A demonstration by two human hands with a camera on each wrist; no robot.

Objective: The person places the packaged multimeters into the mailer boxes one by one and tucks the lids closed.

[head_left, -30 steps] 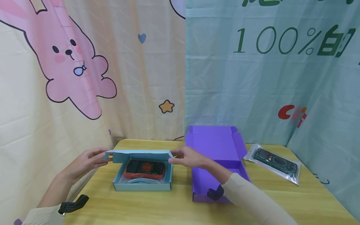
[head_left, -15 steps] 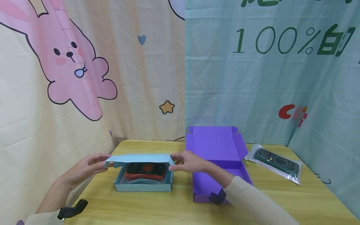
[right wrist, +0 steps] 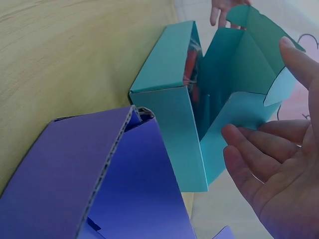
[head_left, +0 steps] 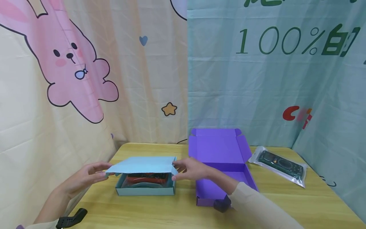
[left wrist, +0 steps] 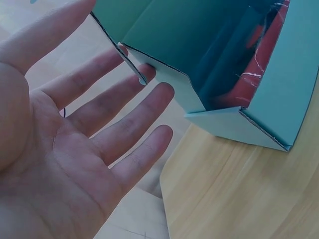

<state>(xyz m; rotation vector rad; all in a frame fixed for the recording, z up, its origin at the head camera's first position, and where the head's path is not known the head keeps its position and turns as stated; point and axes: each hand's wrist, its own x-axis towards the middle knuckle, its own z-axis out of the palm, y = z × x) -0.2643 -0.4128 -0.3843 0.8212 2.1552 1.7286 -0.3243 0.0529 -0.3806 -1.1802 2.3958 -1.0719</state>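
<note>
Head: lid (head_left: 144, 164) between left fingers (head_left: 101, 166) and right fingers (head_left: 180, 163), contact unclear

One blue box (head_left: 145, 191) and one purple box (head_left: 215, 149) make two. One red meter (head_left: 146, 180) and one green meter (head_left: 281, 163) make two. One left hand (head_left: 85, 176) and one right hand (head_left: 191, 169) make two. There is one table (head_left: 163, 213) and one bunny (head_left: 65, 74).

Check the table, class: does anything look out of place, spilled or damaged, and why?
Nothing looks spilled or damaged. One mild oddity: the bagged dark green meter lies aslant on the table, right of the open purple box, while the red meter sits inside the light blue box.
</note>
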